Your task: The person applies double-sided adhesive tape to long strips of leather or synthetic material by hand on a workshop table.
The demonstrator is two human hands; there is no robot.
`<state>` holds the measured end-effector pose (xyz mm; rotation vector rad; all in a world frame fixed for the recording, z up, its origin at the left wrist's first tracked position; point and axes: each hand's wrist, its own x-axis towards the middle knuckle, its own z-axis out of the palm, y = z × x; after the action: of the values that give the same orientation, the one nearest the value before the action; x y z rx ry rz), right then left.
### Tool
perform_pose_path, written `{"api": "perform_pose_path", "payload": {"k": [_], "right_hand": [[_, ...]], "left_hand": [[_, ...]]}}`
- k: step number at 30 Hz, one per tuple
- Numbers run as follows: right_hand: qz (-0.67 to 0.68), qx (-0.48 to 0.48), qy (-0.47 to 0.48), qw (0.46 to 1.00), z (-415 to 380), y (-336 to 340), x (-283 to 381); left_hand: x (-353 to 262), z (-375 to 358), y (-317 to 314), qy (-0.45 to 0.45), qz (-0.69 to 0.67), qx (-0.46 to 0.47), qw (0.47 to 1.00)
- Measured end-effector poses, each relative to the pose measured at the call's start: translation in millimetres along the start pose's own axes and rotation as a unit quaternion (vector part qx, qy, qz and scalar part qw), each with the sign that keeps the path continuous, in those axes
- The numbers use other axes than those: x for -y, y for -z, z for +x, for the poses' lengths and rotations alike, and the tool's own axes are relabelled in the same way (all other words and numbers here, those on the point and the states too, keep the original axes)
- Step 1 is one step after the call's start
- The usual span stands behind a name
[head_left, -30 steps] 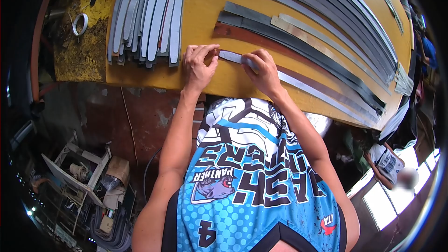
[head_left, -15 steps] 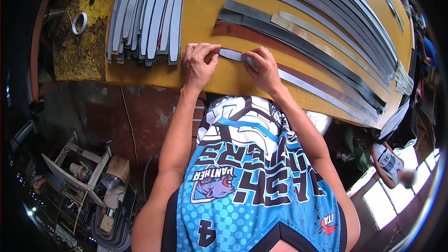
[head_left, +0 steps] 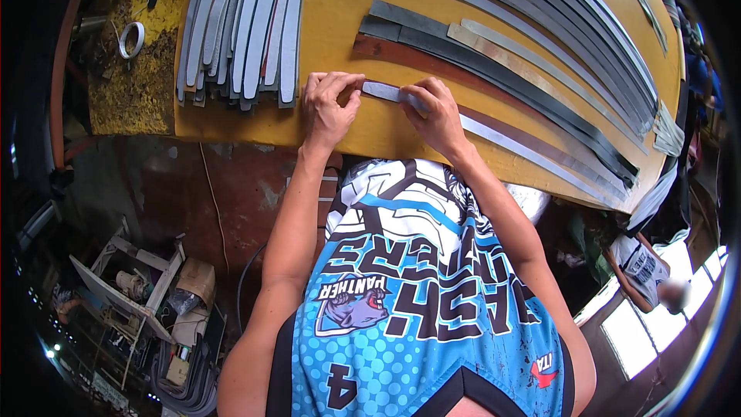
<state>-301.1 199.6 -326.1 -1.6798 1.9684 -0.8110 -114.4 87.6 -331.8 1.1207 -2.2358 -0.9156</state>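
Observation:
A long narrow strip [head_left: 380,91], dark along its upper edge with a pale grey face, lies at the front of the yellow table [head_left: 340,31]. My left hand [head_left: 328,104] pinches at its left end, thumb and fingertips pressed together. My right hand [head_left: 436,112] grips the same strip a short way to the right, thumb over the pale face. Beyond my right hand, a pale strip length [head_left: 513,143] runs on toward the table's right side; its link to the held part is hidden under my hand.
Several pale grey strips [head_left: 251,31] lie bundled at the left. More long strips [head_left: 502,8] curve across the back, with black strips [head_left: 463,54] and a red-brown strip [head_left: 386,48] nearer. A white tape roll [head_left: 131,39] sits far left. Another person [head_left: 641,266] is at the right.
Both my hands and the held strip look the same as before. The person at the right has shifted slightly.

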Motion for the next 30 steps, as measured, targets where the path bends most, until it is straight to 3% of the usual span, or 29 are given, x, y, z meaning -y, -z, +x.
{"api": "perform_pose_path", "payload": {"k": [30], "right_hand": [[-0.007,0.008,-0.002,1.000,0.3,1.7,0.4]], "left_hand": [[-3.2,0.6,-6.7,-0.006,0.024,-0.033,0.999]]}}
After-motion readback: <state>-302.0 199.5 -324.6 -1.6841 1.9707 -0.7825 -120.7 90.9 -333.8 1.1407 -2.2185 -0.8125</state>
